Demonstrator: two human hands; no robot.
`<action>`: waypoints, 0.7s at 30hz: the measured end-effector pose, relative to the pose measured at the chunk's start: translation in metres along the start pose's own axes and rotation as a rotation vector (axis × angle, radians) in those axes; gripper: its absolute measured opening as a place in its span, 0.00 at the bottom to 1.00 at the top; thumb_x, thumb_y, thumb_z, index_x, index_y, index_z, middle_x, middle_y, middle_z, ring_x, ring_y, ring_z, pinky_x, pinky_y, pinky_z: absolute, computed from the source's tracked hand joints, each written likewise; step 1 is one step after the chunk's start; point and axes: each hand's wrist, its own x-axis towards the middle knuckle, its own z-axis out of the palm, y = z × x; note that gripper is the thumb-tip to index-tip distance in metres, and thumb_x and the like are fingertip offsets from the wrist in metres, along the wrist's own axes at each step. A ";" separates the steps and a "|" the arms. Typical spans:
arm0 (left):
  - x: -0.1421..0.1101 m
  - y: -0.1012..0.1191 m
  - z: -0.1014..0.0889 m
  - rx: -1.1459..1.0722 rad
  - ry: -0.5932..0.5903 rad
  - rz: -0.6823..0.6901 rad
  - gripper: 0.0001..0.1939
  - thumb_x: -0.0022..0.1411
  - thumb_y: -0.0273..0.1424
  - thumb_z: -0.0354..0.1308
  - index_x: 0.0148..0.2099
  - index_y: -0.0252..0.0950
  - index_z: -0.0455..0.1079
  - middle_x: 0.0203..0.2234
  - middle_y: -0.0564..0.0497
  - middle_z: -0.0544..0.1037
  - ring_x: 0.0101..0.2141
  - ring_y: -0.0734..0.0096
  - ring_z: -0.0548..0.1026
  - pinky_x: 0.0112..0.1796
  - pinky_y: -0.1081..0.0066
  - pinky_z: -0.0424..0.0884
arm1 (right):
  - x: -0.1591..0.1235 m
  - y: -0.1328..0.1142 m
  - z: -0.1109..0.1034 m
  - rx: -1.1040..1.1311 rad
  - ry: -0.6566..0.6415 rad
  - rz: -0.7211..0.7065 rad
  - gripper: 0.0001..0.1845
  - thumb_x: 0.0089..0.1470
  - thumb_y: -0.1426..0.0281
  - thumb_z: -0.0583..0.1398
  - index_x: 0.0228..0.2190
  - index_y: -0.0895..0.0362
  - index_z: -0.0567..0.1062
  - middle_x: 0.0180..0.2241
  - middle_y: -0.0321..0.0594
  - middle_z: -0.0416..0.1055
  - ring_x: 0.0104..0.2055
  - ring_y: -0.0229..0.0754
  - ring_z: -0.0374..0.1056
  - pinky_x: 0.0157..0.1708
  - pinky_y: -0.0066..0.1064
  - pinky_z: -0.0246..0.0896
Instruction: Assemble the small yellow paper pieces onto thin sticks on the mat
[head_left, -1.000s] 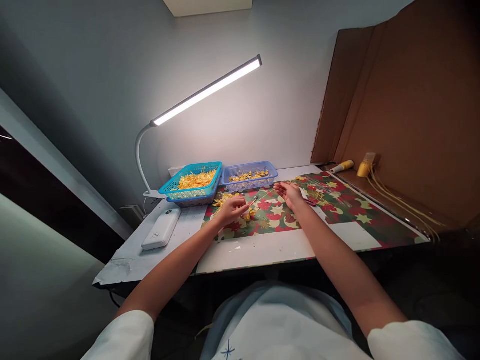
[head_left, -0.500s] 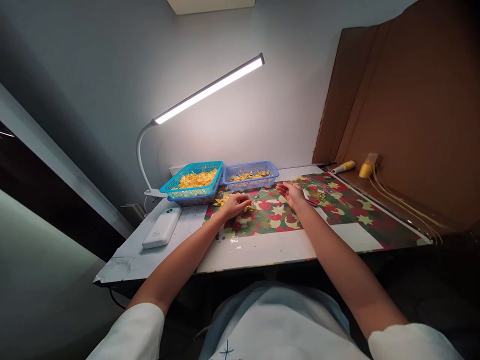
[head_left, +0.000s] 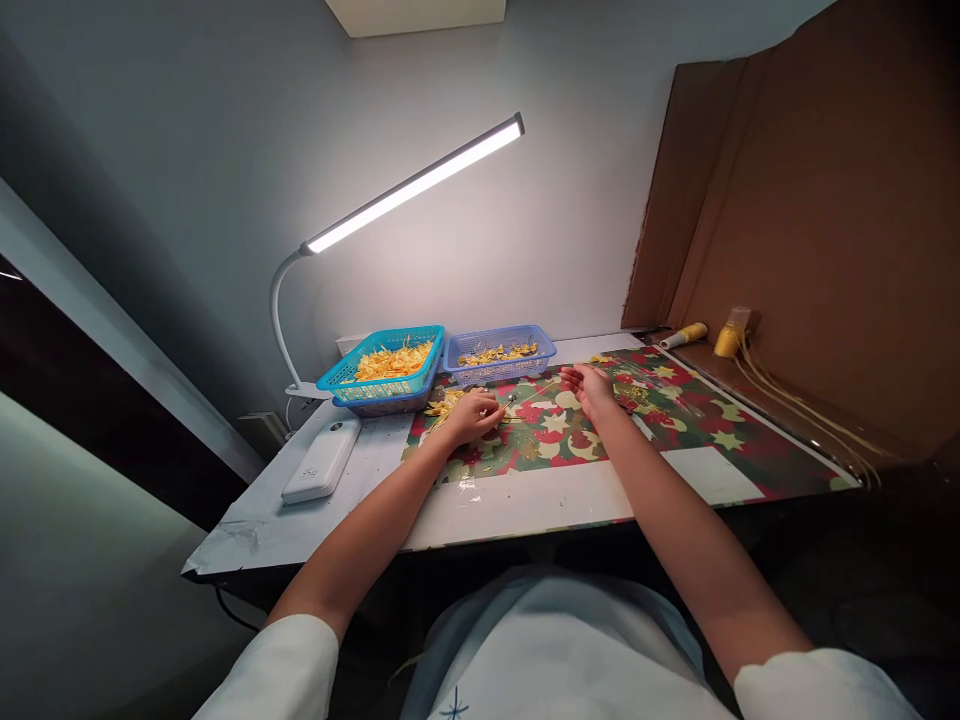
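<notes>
Near: the desk has a white strip along its front edge, with the patterned sheet behind it. From my remote post, both forearms come in over that front edge.

Left hand: fingers closed, apparently pinching one end of a thin strand. Right hand: fingers curled, apparently gripping the other end; the exact pinch is hard to read. The strand spans the gap between them, above the sheet, with a small shiny bead beside the left fingertips.

Progress, my reading: one strand is in work. Loose yellow pieces lie just beyond the left hand. I cannot tell how many are finished or what is left.

Edges: the power bank lies near the left edge, well apart from the left hand. Along the right edge, the sheet runs close to the cardboard. I judge sideways travel over the sheet easier than forward reach, since the teal basket and purple basket, both holding yellow pieces, stand toward the back edge. The lamp hangs above them.
</notes>
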 end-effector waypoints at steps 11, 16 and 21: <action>-0.006 -0.005 -0.006 -0.018 0.009 0.036 0.21 0.61 0.39 0.47 0.19 0.35 0.63 0.25 0.50 0.66 0.30 0.69 0.62 0.36 0.67 0.59 | 0.010 0.003 -0.013 -0.137 0.103 -0.011 0.10 0.49 0.80 0.55 0.20 0.58 0.65 0.15 0.35 0.69 0.15 0.31 0.65 0.14 0.19 0.59; -0.006 -0.003 -0.005 -0.139 0.009 0.007 0.20 0.60 0.38 0.45 0.19 0.35 0.60 0.24 0.50 0.65 0.31 0.68 0.62 0.36 0.67 0.59 | 0.016 0.008 -0.017 -0.268 0.132 -0.053 0.09 0.45 0.79 0.58 0.20 0.57 0.64 0.15 0.34 0.68 0.16 0.33 0.65 0.15 0.21 0.59; -0.008 0.003 -0.001 -0.251 0.042 -0.085 0.13 0.53 0.33 0.48 0.20 0.36 0.55 0.23 0.52 0.62 0.29 0.70 0.61 0.34 0.68 0.60 | 0.018 0.011 -0.020 -0.554 0.167 -0.170 0.06 0.38 0.80 0.60 0.20 0.58 0.69 0.17 0.35 0.69 0.19 0.37 0.66 0.18 0.25 0.57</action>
